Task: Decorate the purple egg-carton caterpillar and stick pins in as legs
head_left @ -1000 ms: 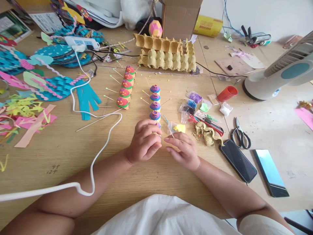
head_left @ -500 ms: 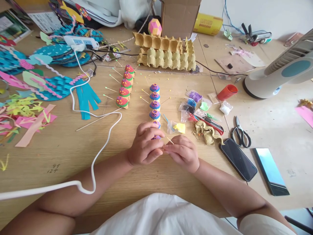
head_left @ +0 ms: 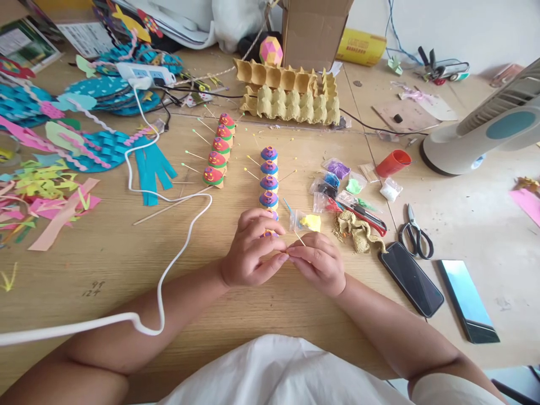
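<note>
My right hand [head_left: 319, 263] is closed in a pinch on a thin pale stick [head_left: 300, 239], its tip poking up above the fingers. My left hand [head_left: 255, 248] curls beside it, thumb and fingertips meeting the right fingertips; anything small between them is too hidden to make out. Just beyond is a caterpillar of purple-and-blue egg-carton cups [head_left: 269, 183] with yellow-tipped sticks at its sides. Its nearest end is partly covered by my left hand. Farther left stands a red-and-green egg-carton caterpillar [head_left: 217, 160] with smiling faces and green-tipped sticks.
Right of the hands lie yellow clay [head_left: 311, 222], bagged clays, a utility knife [head_left: 366, 216], scissors [head_left: 415, 236] and two phones [head_left: 413, 279]. Egg cartons [head_left: 297, 107] sit at the back, a fan [head_left: 459, 146] at right. A white cable [head_left: 185, 239] crosses the left side, near paper scraps [head_left: 54, 202].
The thin stick has shifted slightly right and now points up more steeply from the right fingers. Both hands stay together at nearly the same spot, while the view has moved slightly.
</note>
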The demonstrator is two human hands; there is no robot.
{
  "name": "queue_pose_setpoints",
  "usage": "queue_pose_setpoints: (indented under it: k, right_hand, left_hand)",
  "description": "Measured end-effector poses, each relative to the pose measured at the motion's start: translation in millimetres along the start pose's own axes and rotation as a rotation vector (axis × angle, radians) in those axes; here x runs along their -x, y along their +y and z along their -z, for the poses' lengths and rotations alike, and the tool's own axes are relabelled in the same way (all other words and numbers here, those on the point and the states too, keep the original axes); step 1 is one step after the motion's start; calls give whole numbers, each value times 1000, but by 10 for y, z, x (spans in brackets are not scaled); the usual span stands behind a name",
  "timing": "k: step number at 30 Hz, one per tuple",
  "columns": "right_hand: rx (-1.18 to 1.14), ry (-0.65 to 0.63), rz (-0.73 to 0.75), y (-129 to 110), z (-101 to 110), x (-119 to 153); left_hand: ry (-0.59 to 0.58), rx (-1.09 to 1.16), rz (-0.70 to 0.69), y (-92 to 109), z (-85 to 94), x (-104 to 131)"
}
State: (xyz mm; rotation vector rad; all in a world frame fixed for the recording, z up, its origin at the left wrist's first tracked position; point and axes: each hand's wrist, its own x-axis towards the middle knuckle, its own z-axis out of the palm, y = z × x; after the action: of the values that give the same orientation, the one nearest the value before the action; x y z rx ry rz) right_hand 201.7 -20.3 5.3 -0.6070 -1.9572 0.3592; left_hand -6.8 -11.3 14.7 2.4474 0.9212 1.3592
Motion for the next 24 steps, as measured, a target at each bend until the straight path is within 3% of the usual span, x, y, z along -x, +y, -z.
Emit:
queue_pose_setpoints:
  k: [12, 15, 20, 24]
  right_hand:
    - [-17, -25, 77, -12, 39, -11]
    - [-47, -43, 34, -18, 35, -22]
    - [-72, -120, -123, -6, 15, -10]
    - [-115, -151, -167, -26, 29, -12]
  left_hand:
    - [56, -66, -105, 6, -21, 42]
    - [67, -79, -109, 6, -2, 11]
    - [26, -101, -18, 108, 91, -60]
    - [25, -84, 159, 248, 171, 39]
